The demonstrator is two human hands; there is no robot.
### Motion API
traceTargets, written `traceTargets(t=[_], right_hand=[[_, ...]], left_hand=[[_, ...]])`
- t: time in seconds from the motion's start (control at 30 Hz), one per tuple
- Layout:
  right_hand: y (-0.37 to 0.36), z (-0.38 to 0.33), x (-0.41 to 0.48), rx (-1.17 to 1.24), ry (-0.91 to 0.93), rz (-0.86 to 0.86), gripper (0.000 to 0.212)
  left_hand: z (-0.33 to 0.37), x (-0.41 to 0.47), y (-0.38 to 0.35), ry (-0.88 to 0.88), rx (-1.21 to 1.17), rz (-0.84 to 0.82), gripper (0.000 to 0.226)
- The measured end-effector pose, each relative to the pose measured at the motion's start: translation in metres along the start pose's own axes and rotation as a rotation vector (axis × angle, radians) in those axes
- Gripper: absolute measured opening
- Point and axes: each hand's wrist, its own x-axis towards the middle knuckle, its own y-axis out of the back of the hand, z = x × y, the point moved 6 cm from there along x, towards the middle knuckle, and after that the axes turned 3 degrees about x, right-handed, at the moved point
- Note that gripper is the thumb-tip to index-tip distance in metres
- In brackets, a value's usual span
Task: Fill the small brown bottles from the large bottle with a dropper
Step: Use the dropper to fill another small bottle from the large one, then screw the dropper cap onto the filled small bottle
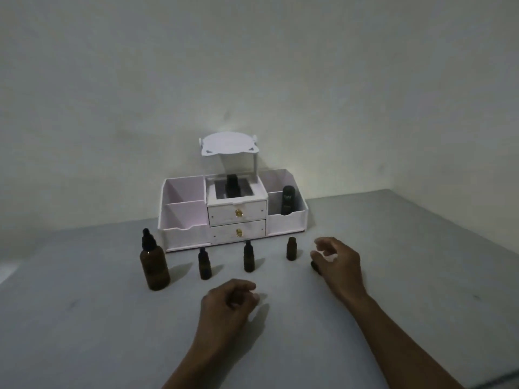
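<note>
Dim room, plain pale wall (252,66) behind, a second wall meeting it at the right. Grey tabletop (84,318), matte, faintly scuffed, its far edge pushed against the wall and its right edge running back toward the corner. At the far edge, centred, a white organizer (185,220) with open side compartments, two small drawers with gold knobs and a raised shelf on top. Standing in its right compartment, a dark tube (289,200); in the recessed middle tray, another dark container (232,185).

In front of the organizer, a loose row across the tabletop. At the left end, the large brown bottle (154,269), upright, black dropper top on. Right of it, three small brown bottles, all upright and well apart: the first (205,264) and the second (248,257) with tall dark tops, the third (291,249) shorter, apparently uncapped. Just right of the third, a small dark item (315,266) on the tabletop, mostly hidden by fingers, possibly its cap; too hidden to be sure.

Right hand (338,262) low over that dark item, fingers spread and curved, loosely open, nothing clearly gripped. Left hand (229,303) nearer the front edge, below the middle of the row, fingers curled into a loose fist, holding nothing visible. Bare forearms entering from the bottom edge.
</note>
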Motion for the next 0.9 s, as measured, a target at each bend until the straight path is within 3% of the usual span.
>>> traceTargets(t=[0.2,0.43,0.63,0.73,0.9], right_hand=[[-0.003,0.023,0.001,-0.005,-0.164,-0.08,0.037],[-0.002,0.028,0.006,-0.055,-0.136,-0.04,0.03],[0.012,0.026,0.018,0.174,-0.158,0.146,0.027],[0.006,0.025,0.029,0.334,-0.215,0.126,0.025],[-0.009,0.007,0.048,0.406,-0.126,0.076,0.022]], left_hand=[[0.025,0.04,-0.056,-0.022,-0.065,0.036,0.031],[0.037,0.084,-0.093,0.007,-0.171,0.129,0.052],[0.04,0.107,-0.102,0.013,-0.174,0.133,0.064],[0.034,0.114,-0.1,0.031,-0.203,0.125,0.065],[0.032,0.12,-0.103,0.024,-0.168,0.112,0.06]])
